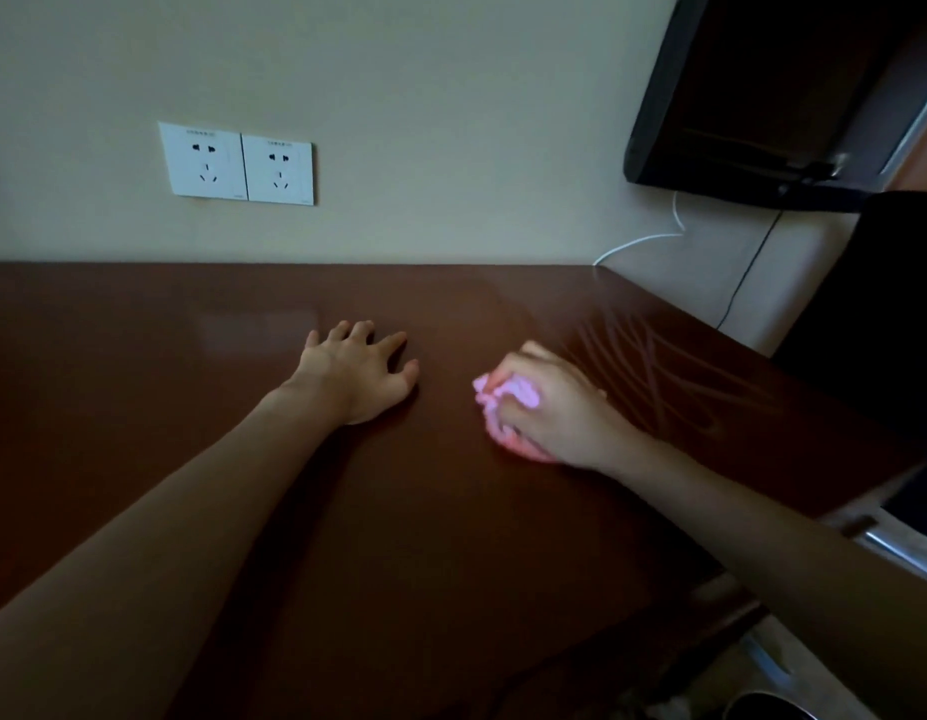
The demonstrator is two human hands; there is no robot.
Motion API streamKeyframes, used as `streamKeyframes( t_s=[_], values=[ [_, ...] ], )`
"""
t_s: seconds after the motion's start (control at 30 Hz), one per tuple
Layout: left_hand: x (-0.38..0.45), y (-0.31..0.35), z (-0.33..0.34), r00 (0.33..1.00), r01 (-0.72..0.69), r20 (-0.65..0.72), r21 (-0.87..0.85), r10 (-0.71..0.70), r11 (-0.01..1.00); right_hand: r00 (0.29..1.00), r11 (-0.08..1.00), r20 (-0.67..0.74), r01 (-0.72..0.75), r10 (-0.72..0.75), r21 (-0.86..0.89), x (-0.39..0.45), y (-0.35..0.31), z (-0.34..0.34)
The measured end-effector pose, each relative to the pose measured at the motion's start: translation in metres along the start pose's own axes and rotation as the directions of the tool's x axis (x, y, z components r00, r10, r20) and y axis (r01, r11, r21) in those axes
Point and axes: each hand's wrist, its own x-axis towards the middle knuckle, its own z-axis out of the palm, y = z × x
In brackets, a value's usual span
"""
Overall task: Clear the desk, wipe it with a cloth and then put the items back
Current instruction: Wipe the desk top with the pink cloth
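A glossy dark brown desk [191, 407] fills the lower part of the view. My left hand [357, 374] lies flat on the desk near its middle, fingers spread and straight. To its right, my right hand [549, 407] grips a bunched pink cloth [508, 402] and presses it onto the desk top. The cloth sticks out on the left side of the hand. Faint wet streaks show on the desk surface to the right of the cloth.
Two white wall sockets [237, 163] sit above the desk's back edge. A dark wall-mounted screen [762, 96] hangs at the upper right, with a white cable [638, 241] and a black cable below it. A dark chair back [877, 314] stands past the desk's right edge.
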Motion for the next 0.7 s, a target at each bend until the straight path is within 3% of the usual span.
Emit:
streamKeyframes(
  t_s=[0.2, 0.4, 0.53, 0.7],
  values=[
    [0.003, 0.001, 0.003, 1.000, 0.007, -0.020, -0.009, -0.007, 1.000, 0.970, 0.962, -0.041, -0.242, 0.238, -0.131, 0.120, 0.077, 0.043],
    [0.006, 0.001, 0.002, 0.997, 0.010, -0.073, -0.028, -0.012, 1.000, 0.935, 0.911, -0.060, -0.354, 0.350, -0.211, 0.196, 0.116, 0.069],
    [0.005, 0.001, -0.001, 0.998, 0.015, -0.063, -0.034, -0.017, 0.999, 0.923, 0.886, -0.062, -0.381, 0.379, -0.262, 0.191, 0.102, 0.065],
    [0.001, 0.002, -0.002, 0.999, 0.011, -0.047, -0.029, -0.012, 1.000, 0.943, 0.918, -0.082, -0.334, 0.323, -0.214, 0.123, 0.061, 0.048]
  ],
)
